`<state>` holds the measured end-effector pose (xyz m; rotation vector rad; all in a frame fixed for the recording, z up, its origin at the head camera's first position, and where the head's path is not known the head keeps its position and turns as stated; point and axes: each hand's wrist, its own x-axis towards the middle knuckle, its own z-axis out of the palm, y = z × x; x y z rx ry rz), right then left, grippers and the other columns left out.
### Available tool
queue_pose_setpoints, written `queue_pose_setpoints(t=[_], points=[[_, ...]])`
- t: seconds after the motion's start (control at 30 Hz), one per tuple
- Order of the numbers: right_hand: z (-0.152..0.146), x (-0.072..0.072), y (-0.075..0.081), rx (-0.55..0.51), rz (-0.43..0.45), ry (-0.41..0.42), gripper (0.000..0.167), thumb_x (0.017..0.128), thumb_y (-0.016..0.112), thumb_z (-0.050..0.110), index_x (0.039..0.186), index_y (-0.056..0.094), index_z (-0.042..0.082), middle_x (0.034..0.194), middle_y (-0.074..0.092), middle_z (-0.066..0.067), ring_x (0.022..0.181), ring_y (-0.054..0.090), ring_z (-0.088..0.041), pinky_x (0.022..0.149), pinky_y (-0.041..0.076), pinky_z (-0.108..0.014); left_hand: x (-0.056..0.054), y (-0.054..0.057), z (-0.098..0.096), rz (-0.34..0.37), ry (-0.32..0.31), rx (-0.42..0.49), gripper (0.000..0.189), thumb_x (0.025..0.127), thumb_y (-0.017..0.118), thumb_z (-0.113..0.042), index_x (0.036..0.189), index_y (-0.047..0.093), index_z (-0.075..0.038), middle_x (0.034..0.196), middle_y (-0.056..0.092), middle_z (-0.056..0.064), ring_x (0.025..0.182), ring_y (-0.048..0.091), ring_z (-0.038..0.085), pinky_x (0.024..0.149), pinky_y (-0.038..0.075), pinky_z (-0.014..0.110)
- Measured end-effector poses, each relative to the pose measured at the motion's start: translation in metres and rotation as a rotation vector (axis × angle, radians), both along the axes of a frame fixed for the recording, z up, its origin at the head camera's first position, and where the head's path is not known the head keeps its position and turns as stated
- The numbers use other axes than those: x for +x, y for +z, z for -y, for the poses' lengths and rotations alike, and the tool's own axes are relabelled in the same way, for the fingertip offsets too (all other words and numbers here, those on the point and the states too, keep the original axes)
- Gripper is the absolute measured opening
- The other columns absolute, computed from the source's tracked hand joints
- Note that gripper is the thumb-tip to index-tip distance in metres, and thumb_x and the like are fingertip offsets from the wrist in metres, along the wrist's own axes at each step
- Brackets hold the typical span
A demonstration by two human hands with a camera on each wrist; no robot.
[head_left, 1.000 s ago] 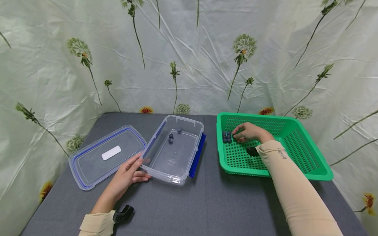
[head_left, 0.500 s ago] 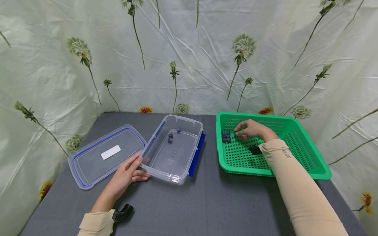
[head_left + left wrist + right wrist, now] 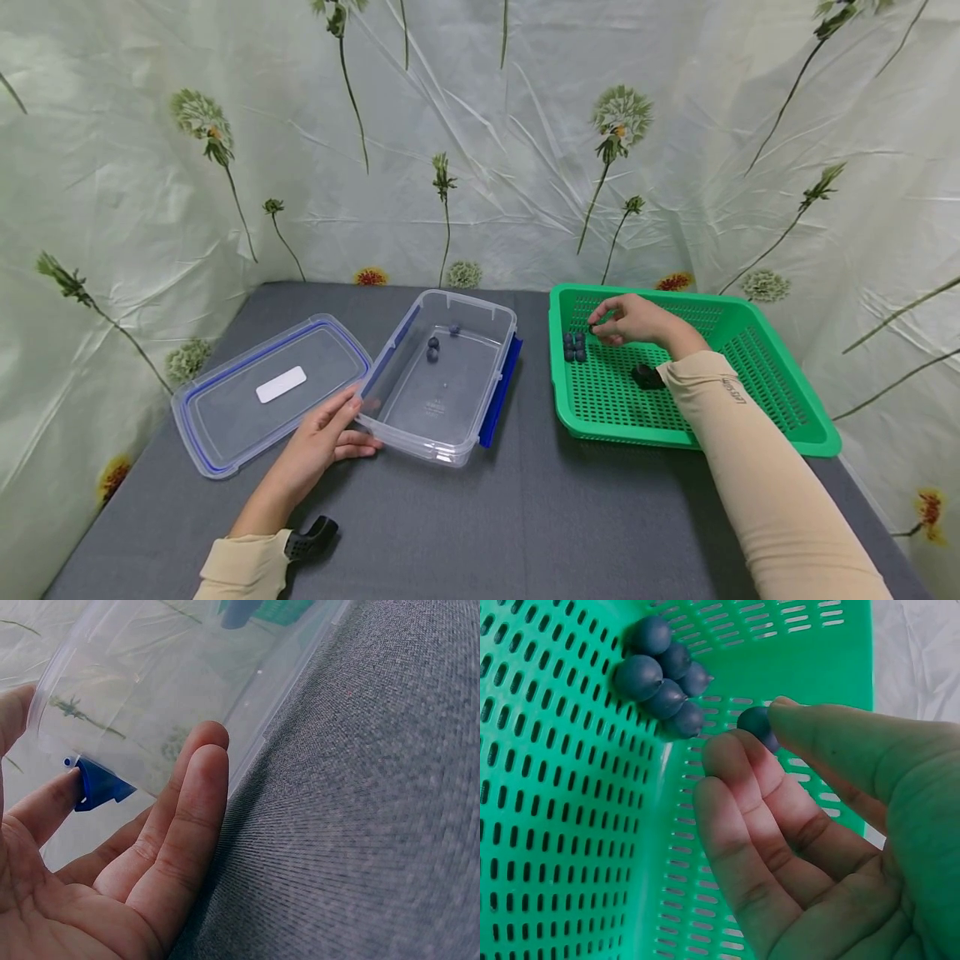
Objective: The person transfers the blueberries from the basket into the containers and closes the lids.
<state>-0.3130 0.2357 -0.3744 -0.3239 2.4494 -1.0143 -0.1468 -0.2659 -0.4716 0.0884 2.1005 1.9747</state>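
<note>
My left hand (image 3: 318, 442) grips the near left corner of a clear plastic food container (image 3: 442, 408), thumb at the rim and other fingers along the outer wall. In the left wrist view the index fingertip touches a blue latch (image 3: 97, 784). On the container's floor lie 3 blueberries (image 3: 432, 348). Inside the green basket (image 3: 750, 367), my right hand (image 3: 637, 323) pinches one dark blueberry (image 3: 754, 726) between thumb and fingertips, as the right wrist view shows. Several more blueberries (image 3: 660, 690) sit in a tight cluster beside those fingertips, near the basket's left wall.
A clear lid (image 3: 247, 433) with a blue seal and a white label lies left of the container, its right edge close to it. Grey cloth (image 3: 465, 525) covers the table. Behind it hangs a flower-print curtain (image 3: 480, 125).
My right hand first shifted slightly right, then rose a little and came back left, with the pinched blueberry now showing at its fingertips. The left hand and the container stay put.
</note>
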Motion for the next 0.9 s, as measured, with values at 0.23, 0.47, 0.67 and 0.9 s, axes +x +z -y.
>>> queue_pose_setpoints(t=[0.23,0.47,0.67,0.9], points=[[0.002,0.002,0.004,-0.003,-0.043,0.000,0.027,0.108,0.064,0.012,0.129,0.063,-0.005,0.082,0.068,-0.006,0.076,0.056,-0.021,0.079,0.052,-0.039,0.001,-0.001,-0.001,0.000,0.002,-0.007,0.063,0.117,0.044,-0.040,0.168,0.029,-0.006,0.158,0.047,0.031,0.095,0.080,0.019,0.085,0.067,0.031],[0.006,0.003,0.012,-0.026,-0.073,0.019,0.028,0.109,0.062,0.013,0.131,0.062,-0.005,0.077,0.063,-0.004,0.073,0.054,-0.020,0.074,0.051,-0.036,0.000,-0.001,0.000,-0.007,-0.006,-0.009,0.062,0.118,0.044,-0.039,0.168,0.030,-0.006,0.158,0.047,0.031,0.095,0.081,0.020,0.085,0.067,0.031],[0.013,0.005,0.019,-0.048,-0.109,0.022,0.028,0.110,0.062,0.014,0.132,0.063,-0.004,0.079,0.062,-0.004,0.075,0.052,-0.020,0.073,0.048,-0.035,0.001,0.001,0.000,-0.010,-0.001,-0.005,0.062,0.118,0.043,-0.037,0.169,0.029,-0.005,0.157,0.048,0.031,0.094,0.080,0.018,0.085,0.067,0.031],[0.024,0.006,0.028,-0.036,-0.151,0.018,0.023,0.109,0.064,0.017,0.127,0.067,0.001,0.080,0.065,-0.007,0.082,0.058,-0.029,0.081,0.051,-0.042,0.002,0.001,0.000,-0.006,0.000,-0.010,0.064,0.118,0.044,-0.039,0.169,0.027,-0.005,0.159,0.045,0.033,0.095,0.080,0.017,0.085,0.067,0.030]])
